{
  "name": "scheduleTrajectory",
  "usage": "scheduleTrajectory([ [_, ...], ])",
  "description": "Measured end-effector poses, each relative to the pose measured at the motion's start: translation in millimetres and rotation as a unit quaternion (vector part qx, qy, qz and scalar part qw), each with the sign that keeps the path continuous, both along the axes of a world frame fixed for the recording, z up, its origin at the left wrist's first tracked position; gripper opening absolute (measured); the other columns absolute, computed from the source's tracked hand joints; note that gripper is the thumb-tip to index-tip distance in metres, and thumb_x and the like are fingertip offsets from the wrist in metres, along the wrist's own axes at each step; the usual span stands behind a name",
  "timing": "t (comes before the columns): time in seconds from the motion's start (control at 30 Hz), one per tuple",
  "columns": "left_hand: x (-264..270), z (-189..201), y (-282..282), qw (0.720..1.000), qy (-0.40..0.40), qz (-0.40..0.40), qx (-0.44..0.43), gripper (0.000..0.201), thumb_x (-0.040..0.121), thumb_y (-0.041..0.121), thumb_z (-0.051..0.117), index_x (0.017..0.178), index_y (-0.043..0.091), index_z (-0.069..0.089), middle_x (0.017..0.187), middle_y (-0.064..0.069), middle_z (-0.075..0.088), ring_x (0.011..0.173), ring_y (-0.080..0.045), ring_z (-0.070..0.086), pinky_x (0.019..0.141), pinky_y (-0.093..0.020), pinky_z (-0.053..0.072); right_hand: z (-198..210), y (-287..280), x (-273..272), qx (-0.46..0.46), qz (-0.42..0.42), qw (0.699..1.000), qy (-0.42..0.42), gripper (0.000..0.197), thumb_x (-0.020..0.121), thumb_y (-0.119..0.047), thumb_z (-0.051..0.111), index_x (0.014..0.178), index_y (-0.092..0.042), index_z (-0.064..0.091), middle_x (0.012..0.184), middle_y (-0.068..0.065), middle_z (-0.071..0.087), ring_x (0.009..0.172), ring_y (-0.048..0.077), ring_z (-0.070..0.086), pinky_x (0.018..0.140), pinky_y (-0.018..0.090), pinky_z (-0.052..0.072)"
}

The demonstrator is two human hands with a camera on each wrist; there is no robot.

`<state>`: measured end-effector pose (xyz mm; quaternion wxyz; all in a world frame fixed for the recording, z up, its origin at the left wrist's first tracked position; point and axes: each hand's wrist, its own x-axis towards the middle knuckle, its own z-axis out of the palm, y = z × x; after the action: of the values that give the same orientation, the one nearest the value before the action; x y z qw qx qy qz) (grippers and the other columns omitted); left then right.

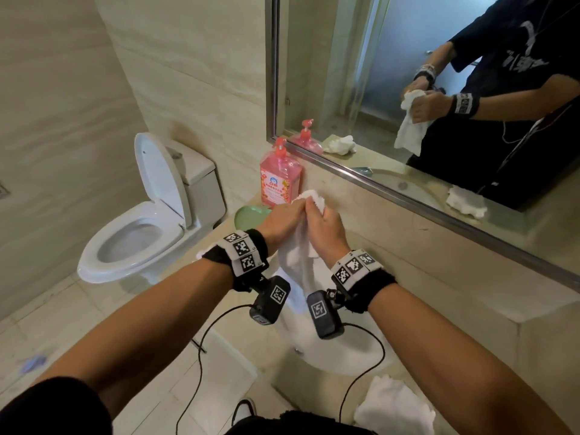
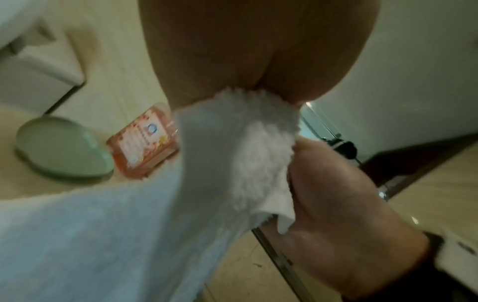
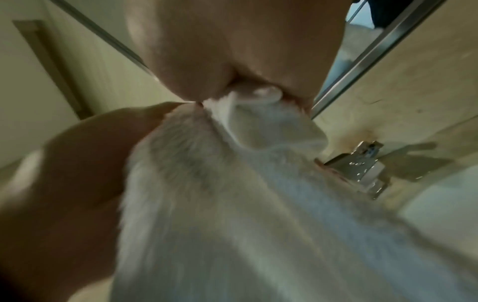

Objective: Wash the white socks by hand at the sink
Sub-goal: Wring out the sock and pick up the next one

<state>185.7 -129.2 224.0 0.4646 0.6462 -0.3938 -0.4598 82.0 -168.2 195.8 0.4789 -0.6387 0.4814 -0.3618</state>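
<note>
White sock [image 1: 299, 246] pinched by left hand [image 1: 284, 219] and right hand [image 1: 324, 229], over sink [image 1: 339, 350] for drips; likely turning cuff.

Left hand [image 1: 284, 219] and right hand [image 1: 326, 229] together (fingers curled)

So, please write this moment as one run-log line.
left hand: grips white fabric sock | right hand: grips same sock | sock: hangs above white basin | pink soap bottle: untouched
</note>
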Motion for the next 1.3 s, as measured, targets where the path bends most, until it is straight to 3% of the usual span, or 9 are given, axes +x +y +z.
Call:
scheduleTrajectory([
  [0.2,20,9,11,0.97,-0.122,-0.207,0.022,0.041,0.086,0.05,0.069,0.112,0.018,0.068,0.105,-0.001,0.073,0.099,-0.023,0.069,0.092,-0.028,0.054,13,-26,-23,0.003,0.049,0.998,0.038,0.037,0.099,-0.047,0.053,0.098,-0.014,0.071,0.097,0.006,0.073,0.092,0.021,0.068,0.087,0.043,0.055],
  [0.37,61,11,11,0.795,-0.528,-0.281,0.096,0.041,0.084,0.029,0.072,0.118,0.012,0.06,0.113,-0.008,0.066,0.103,-0.03,0.061,0.082,-0.027,0.045,16,-42,-53,-0.131,0.229,0.942,0.209,0.048,0.071,-0.052,0.08,0.104,-0.018,0.069,0.093,-0.004,0.073,0.083,0.013,0.066,0.069,0.028,0.05],
  [0.47,80,5,14,0.842,-0.46,-0.272,0.076,0.013,0.092,0.031,0.066,0.099,0.021,0.064,0.089,0.008,0.065,0.082,-0.015,0.061,0.064,-0.016,0.038,4,-50,-74,-0.166,0.274,0.859,0.399,0.025,0.08,-0.046,0.078,0.084,-0.025,0.064,0.078,-0.009,0.064,0.073,0.015,0.057,0.061,0.026,0.037],
  [0.57,80,-4,15,0.941,-0.266,-0.207,0.013,0.007,0.096,0.034,0.062,0.09,0.034,0.066,0.083,0.025,0.066,0.077,0.007,0.063,0.065,-0.006,0.043,-11,-54,-89,-0.01,0.199,0.944,0.264,0.027,0.087,-0.042,0.074,0.07,-0.023,0.064,0.056,-0.01,0.061,0.052,0.009,0.056,0.047,0.018,0.041],
  [0.67,57,-14,9,0.991,-0.095,-0.09,0.009,0.023,0.097,0.044,0.056,0.108,0.028,0.069,0.105,0.008,0.073,0.095,-0.01,0.07,0.085,-0.029,0.056,-16,-45,-75,0.032,0.067,0.992,0.105,0.022,0.09,-0.036,0.071,0.075,-0.02,0.067,0.065,-0.002,0.065,0.061,0.017,0.059,0.05,0.023,0.046],
  [0.87,3,-2,-17,1.0,0.015,-0.02,0.005,0.053,0.102,0.052,0.035,0.102,0.006,0.061,0.085,-0.013,0.062,0.067,-0.028,0.055,0.051,-0.032,0.04,-1,-12,-15,0.014,0.046,0.998,-0.029,0.022,0.094,-0.043,0.062,0.082,-0.025,0.066,0.073,-0.017,0.074,0.068,0.0,0.07,0.054,0.014,0.052],
  [1.0,-6,-1,-20,0.999,-0.005,-0.053,0.003,0.052,0.1,0.05,0.038,0.097,0.006,0.065,0.087,-0.012,0.064,0.074,-0.028,0.057,0.068,-0.035,0.047,6,-25,-19,0.036,-0.044,0.998,-0.022,0.034,0.097,-0.046,0.057,0.087,-0.015,0.068,0.081,0.002,0.072,0.077,0.016,0.07,0.058,0.024,0.05],
  [1.13,-7,0,-21,1.0,0.025,0.0,0.001,0.042,0.103,0.041,0.039,0.104,0.006,0.064,0.113,-0.025,0.067,0.108,-0.042,0.063,0.099,-0.054,0.05,-7,-9,-9,0.016,-0.005,1.0,-0.023,0.033,0.098,-0.047,0.056,0.081,-0.019,0.064,0.064,-0.014,0.07,0.058,-0.004,0.067,0.043,0.009,0.043],
  [1.3,-6,0,-11,0.995,0.056,-0.082,0.021,0.03,0.095,0.041,0.052,0.099,0.014,0.067,0.11,-0.019,0.07,0.097,-0.033,0.069,0.092,-0.045,0.053,-4,-33,-24,0.049,-0.056,0.996,0.039,0.043,0.096,-0.054,0.054,0.079,-0.016,0.063,0.073,-0.006,0.068,0.075,0.014,0.066,0.066,0.026,0.053],
])
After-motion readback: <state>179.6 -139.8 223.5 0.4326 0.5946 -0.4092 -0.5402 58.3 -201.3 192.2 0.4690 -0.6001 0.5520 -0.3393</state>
